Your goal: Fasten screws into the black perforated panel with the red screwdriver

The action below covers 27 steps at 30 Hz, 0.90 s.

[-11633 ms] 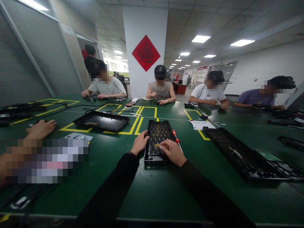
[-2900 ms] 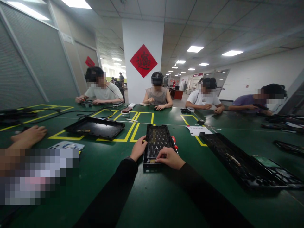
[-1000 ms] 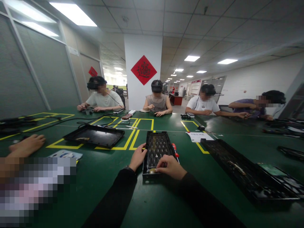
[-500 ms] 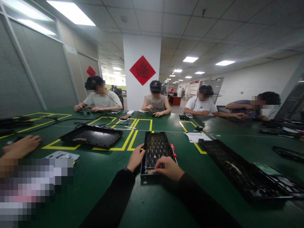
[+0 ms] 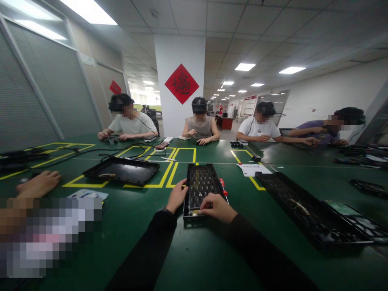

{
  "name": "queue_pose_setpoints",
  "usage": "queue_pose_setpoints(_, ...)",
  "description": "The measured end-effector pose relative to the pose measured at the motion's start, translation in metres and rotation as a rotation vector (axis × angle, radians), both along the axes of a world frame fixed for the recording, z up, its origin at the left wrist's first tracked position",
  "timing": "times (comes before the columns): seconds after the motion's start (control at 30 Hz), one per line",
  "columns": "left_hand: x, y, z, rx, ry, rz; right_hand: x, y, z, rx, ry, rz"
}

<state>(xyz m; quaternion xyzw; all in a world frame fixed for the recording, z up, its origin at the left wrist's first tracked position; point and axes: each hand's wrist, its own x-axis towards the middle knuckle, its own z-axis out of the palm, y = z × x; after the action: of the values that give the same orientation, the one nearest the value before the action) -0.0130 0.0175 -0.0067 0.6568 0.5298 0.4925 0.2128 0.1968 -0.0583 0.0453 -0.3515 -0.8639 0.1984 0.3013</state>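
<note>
At lower center of frame, the case (image 5: 194, 219) lies on the table (image 5: 194, 254), one short wall facing the wearer, rows of small pale bits across its inner panel. L hand (image 5: 177, 197) has its fingers closed on the case's left wall, thumb at the rim. R hand (image 5: 218, 207) has thumb & forefinger pinched on the tan piece (image 5: 195, 212), which is in the case at its near end, just inside the near wall; other R fingers curl in. Can't tell if the piece is seated or loose.

Screwdriver (image 5: 223, 186), red handle, is just beside the case's right wall; contact unclear. Upper left of center: tray (image 5: 142, 171); mid-right: long case (image 5: 303, 210) w/ green board (image 5: 342, 211) near it; paper (image 5: 256, 169) just above.

Risks, my read: piece is small & pinch covers its right end, so a slip could drop it btwn panel & wall; pressing at one end only might tip or bend it. If L hand eases off, case could slide under R-hand push. R wrist, being close, might knock the screwdriver & roll it. Co-worker's hand (image 5: 44, 182), far left, is well clear.
</note>
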Motion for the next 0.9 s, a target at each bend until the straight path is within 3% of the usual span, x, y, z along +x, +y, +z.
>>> queue_pose_setpoints(0.9,0.0003,0.0009,-0.0006,0.002,0.023,0.007,0.0006,-0.0005,-0.0001,0.001,0.006,0.03)
